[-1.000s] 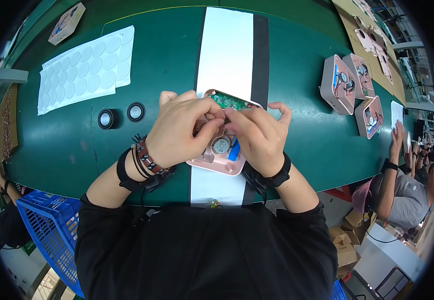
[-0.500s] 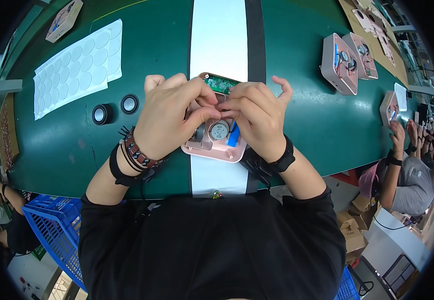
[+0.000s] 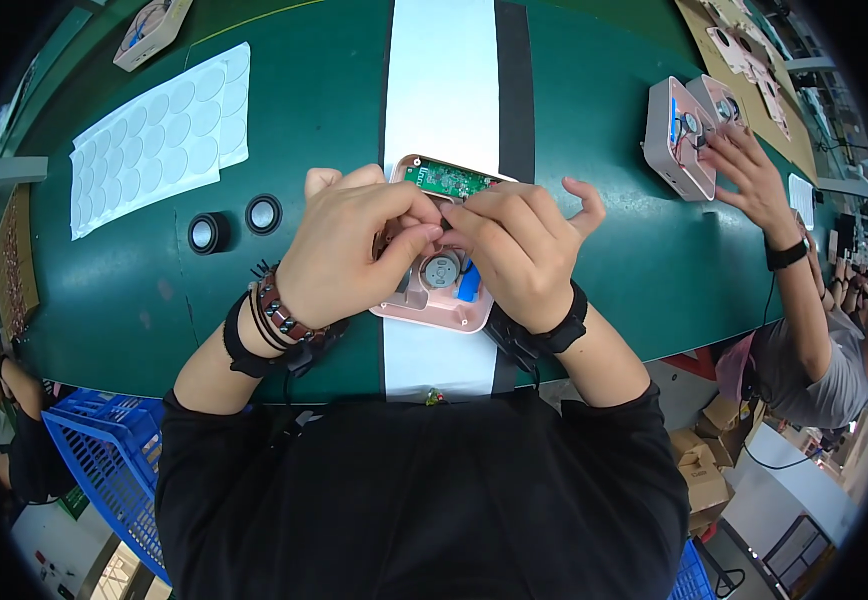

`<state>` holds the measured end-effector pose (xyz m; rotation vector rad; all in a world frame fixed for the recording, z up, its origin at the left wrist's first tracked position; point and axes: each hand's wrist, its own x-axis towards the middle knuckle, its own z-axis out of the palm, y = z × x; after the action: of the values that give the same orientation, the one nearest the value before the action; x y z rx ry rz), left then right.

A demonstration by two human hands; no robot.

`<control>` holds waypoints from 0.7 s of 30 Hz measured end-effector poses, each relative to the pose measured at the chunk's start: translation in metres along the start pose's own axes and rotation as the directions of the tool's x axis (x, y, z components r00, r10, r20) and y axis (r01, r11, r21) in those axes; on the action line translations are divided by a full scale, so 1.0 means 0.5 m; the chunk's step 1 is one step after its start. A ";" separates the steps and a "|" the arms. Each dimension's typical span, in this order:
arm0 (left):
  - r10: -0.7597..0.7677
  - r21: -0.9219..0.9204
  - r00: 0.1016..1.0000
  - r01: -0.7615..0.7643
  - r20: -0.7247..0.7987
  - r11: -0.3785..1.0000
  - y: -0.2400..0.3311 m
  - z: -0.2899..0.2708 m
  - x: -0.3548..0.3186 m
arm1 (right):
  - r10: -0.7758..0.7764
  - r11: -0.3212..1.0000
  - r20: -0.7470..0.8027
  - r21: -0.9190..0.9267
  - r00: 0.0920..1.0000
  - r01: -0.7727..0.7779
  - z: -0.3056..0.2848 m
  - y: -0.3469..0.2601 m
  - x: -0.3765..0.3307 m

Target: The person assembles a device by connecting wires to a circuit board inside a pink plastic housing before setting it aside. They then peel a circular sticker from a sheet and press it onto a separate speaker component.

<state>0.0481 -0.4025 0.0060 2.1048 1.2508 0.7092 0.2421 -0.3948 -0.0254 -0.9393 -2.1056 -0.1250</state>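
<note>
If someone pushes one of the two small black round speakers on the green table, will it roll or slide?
Each black round speaker lies flat on the green table, so it would probably slide, not roll. It looks squat, so tipping seems unlikely. Its cone may be fragile.

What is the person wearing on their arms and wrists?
Both arms have black sleeves pushed up toward the elbows. The left hand has bare fingers, with a brown beaded bracelet and a black band at its wrist. The right hand has a wide black wrist strap.
</note>
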 end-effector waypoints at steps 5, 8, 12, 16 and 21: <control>0.015 0.039 1.000 -0.015 -0.008 0.999 -0.005 0.002 -0.002 | 0.024 0.992 0.086 0.121 0.996 -0.035 0.002 0.006 0.004; 0.092 0.169 0.994 -0.082 -0.053 0.982 -0.001 -0.002 0.001 | 0.015 0.997 0.100 0.072 0.995 -0.022 0.002 0.006 0.005; 0.198 0.331 0.967 -0.135 -0.162 0.934 0.004 0.016 -0.001 | -0.032 0.999 0.085 -0.028 0.996 0.035 -0.003 0.001 0.003; 0.243 0.420 0.962 -0.171 -0.123 0.891 0.007 0.019 -0.001 | 0.011 0.997 0.155 -0.076 0.988 0.001 -0.011 -0.006 0.010; 0.176 0.283 0.983 -0.157 -0.044 0.946 -0.013 0.012 0.008 | 0.146 0.963 0.317 0.171 0.937 -0.208 -0.008 0.009 0.003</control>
<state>0.0504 -0.3975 -0.0023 2.4587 1.2825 0.7181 0.2472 -0.3923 -0.0227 -1.0729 -2.2432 0.3420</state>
